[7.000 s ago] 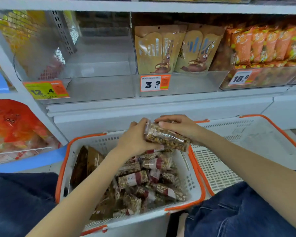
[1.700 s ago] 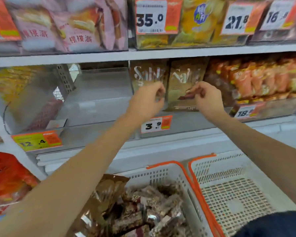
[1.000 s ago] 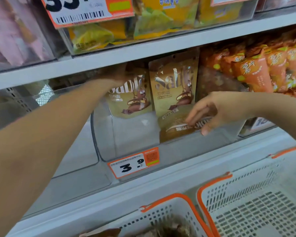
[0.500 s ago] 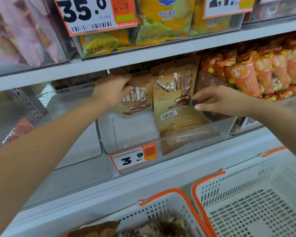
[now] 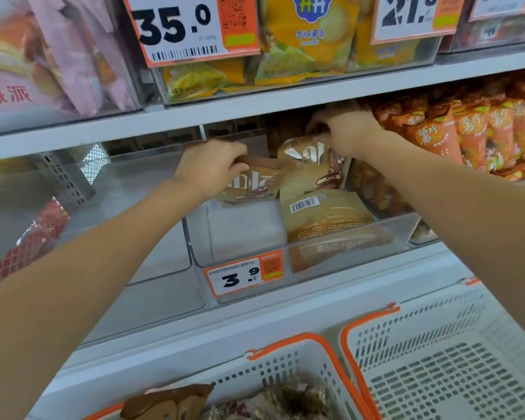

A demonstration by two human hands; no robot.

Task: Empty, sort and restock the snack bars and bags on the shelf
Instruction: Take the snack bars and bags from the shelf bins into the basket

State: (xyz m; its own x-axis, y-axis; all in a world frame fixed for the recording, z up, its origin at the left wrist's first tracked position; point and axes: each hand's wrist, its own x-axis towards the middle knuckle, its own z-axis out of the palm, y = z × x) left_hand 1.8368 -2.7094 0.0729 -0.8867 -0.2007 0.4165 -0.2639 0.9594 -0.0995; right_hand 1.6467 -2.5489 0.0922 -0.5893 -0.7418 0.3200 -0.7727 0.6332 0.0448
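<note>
Now both hands are found inside the clear shelf bin (image 5: 400, 228) marked 3.9, whereas half a second ago the right hand was held open in front of the bags and the left hand had only just reached them. The left hand (image 5: 208, 168) is clenched on the top edge of a brown snack bag (image 5: 255, 184), which is lifted clear of the bin floor and hangs just below that grip. The right hand (image 5: 344, 131) has been moved up and deeper in; its grip is closed over the top of a second brown bag (image 5: 312, 165), which stands upright directly beneath it. A third bag (image 5: 325, 216), barcode side up, has tipped forward and lies leaning below and in front of the right grip.

From this it is judged that the emptying of this bin is under way and two bags are about to be taken out together, with the fallen one left for a further reach. A white basket (image 5: 285, 359) holding snack bars and a brown bag is set well below the left grip, and a second basket (image 5: 437, 344) below the right.

What lies behind the right hand is lost in shadow, so any further bags cannot be counted. The fingertips of the right hand are hidden behind the bag top, and the print on the left bag is partly covered by the fingers. The baskets are cut off by the frame edge.
</note>
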